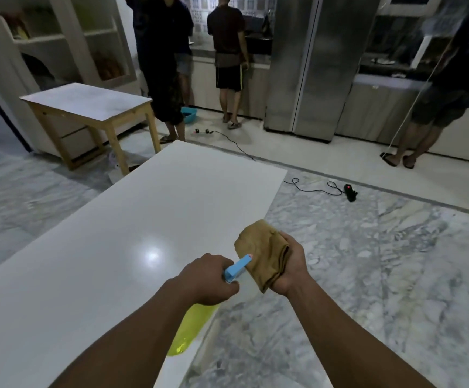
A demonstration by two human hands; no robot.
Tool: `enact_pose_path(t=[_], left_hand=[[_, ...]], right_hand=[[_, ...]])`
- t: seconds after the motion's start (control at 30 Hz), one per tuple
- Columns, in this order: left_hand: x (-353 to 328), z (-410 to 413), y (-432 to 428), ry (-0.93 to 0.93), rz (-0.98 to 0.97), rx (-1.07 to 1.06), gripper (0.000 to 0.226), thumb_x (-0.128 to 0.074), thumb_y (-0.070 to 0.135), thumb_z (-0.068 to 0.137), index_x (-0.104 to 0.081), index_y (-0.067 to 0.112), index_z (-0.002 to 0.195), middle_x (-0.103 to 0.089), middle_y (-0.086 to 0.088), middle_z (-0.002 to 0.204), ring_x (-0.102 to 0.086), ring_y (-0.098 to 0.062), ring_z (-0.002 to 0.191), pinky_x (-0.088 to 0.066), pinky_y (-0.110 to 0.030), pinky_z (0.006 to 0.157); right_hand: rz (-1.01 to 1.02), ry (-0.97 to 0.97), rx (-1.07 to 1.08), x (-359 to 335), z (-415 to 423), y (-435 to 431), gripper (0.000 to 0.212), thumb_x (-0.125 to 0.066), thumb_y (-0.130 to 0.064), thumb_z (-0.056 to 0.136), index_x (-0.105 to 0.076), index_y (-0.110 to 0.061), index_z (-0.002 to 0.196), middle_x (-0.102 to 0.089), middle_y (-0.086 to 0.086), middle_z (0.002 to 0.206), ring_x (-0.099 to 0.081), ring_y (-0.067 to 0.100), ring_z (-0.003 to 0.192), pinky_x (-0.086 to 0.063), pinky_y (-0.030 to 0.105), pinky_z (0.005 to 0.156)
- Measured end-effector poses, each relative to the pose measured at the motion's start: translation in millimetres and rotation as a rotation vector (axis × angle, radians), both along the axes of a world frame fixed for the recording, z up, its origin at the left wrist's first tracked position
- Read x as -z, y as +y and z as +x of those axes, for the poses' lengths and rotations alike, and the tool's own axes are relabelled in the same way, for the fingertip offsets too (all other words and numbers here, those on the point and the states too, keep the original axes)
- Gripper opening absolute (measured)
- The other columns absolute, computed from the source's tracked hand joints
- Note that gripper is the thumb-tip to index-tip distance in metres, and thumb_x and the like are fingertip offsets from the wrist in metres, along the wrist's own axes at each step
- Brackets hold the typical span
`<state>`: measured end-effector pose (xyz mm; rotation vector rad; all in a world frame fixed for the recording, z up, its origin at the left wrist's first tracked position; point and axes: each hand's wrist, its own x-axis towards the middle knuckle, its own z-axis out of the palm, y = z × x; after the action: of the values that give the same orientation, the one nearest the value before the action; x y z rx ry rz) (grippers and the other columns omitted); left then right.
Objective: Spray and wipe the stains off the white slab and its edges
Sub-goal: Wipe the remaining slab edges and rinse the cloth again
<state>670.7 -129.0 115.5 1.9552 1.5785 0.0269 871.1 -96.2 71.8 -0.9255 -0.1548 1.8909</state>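
A long white slab (132,219) stretches from the near left to the far middle, glossy with a light glare on it. My left hand (208,278) grips a spray bottle (192,329) with yellow liquid and a blue nozzle head, the nozzle aimed at the cloth. My right hand (292,267) holds a folded tan cloth (261,250) over the slab's right edge, just in front of the nozzle. No stains stand out on the slab from here.
A small wooden table (93,107) stands beyond the slab at the left. A black cable with a power strip (350,190) lies on the marble floor to the right. Several people stand at the kitchen counter and fridge (311,65) at the back.
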Motion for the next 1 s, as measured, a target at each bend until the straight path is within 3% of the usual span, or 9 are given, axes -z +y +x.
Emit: enact_pose_path(t=[0.23,0.33,0.43,0.53,0.6,0.7,0.8,0.87,1.0], left_hand=[[-15,43,145,-0.039,-0.061,0.026,0.033,-0.068,0.05,0.083,-0.068,0.023,0.101,-0.072,-0.001,0.102,-0.068,-0.024,0.095,-0.056,-0.042,0.088],[-13,54,200,-0.08,-0.059,-0.013,0.032,-0.069,0.048,0.086,-0.069,0.02,0.101,-0.073,-0.004,0.103,-0.068,-0.026,0.097,-0.056,-0.041,0.087],[-1,63,252,-0.088,-0.054,-0.069,0.03,-0.071,0.048,0.086,-0.07,0.022,0.101,-0.073,-0.002,0.103,-0.069,-0.025,0.097,-0.056,-0.043,0.09],[17,77,304,-0.083,-0.09,-0.13,0.032,-0.071,0.05,0.085,-0.071,0.026,0.106,-0.073,0.003,0.105,-0.069,-0.021,0.098,-0.057,-0.044,0.094],[24,87,336,-0.077,-0.124,-0.157,0.037,-0.07,0.054,0.082,-0.071,0.027,0.106,-0.074,0.004,0.105,-0.07,-0.02,0.097,-0.057,-0.045,0.094],[34,103,385,-0.081,-0.132,-0.181,0.034,-0.07,0.053,0.083,-0.07,0.024,0.101,-0.075,0.002,0.098,-0.071,-0.023,0.093,-0.058,-0.044,0.089],[48,120,424,-0.096,-0.133,-0.177,0.025,-0.071,0.045,0.089,-0.07,0.022,0.1,-0.075,0.005,0.097,-0.07,-0.021,0.092,-0.058,-0.042,0.089],[56,129,444,-0.109,-0.143,-0.175,0.027,-0.07,0.046,0.089,-0.07,0.022,0.101,-0.075,0.004,0.097,-0.07,-0.022,0.092,-0.058,-0.044,0.089],[69,136,464,-0.124,-0.149,-0.171,0.027,-0.07,0.049,0.087,-0.069,0.024,0.099,-0.076,0.0,0.095,-0.069,-0.023,0.088,-0.058,-0.046,0.086]], right_hand=[[-0.051,-0.067,0.123,12,57,143,0.051,-0.049,-0.043,0.093,-0.069,-0.004,0.118,-0.068,0.018,0.117,-0.064,0.035,0.103,-0.042,0.046,0.107],[-0.089,-0.159,0.154,21,75,212,0.037,-0.05,-0.038,0.094,-0.071,-0.008,0.089,-0.068,0.011,0.085,-0.062,0.027,0.078,-0.051,0.035,0.081],[-0.157,-0.253,0.184,42,96,289,0.028,-0.051,-0.03,0.089,-0.053,-0.02,0.063,-0.049,0.006,0.068,-0.046,0.024,0.055,-0.041,0.029,0.052],[-0.23,-0.473,0.234,77,119,375,0.028,-0.05,-0.024,0.079,-0.047,-0.02,0.052,-0.045,0.006,0.063,-0.036,0.023,0.044,-0.031,0.026,0.042],[-0.259,-0.622,0.32,89,129,423,0.027,-0.046,-0.029,0.086,-0.069,-0.015,0.08,-0.06,0.008,0.08,-0.05,0.023,0.057,-0.039,0.03,0.052],[-0.15,-0.839,0.428,113,133,490,0.039,-0.039,-0.032,0.101,-0.052,-0.026,0.137,-0.059,-0.001,0.12,-0.056,0.02,0.097,-0.046,0.035,0.083],[-0.022,-1.051,0.335,147,129,539,0.043,-0.038,-0.033,0.101,-0.045,-0.028,0.143,-0.055,-0.001,0.131,-0.052,0.02,0.118,-0.042,0.041,0.104],[0.088,-1.239,0.177,173,126,559,0.05,-0.038,-0.033,0.1,-0.037,-0.023,0.149,-0.037,0.002,0.152,-0.033,0.021,0.141,-0.03,0.046,0.116],[0.089,-1.406,0.029,195,122,571,0.055,-0.03,-0.047,0.102,-0.024,-0.03,0.154,-0.004,-0.003,0.165,-0.01,0.016,0.151,-0.027,0.048,0.111]])
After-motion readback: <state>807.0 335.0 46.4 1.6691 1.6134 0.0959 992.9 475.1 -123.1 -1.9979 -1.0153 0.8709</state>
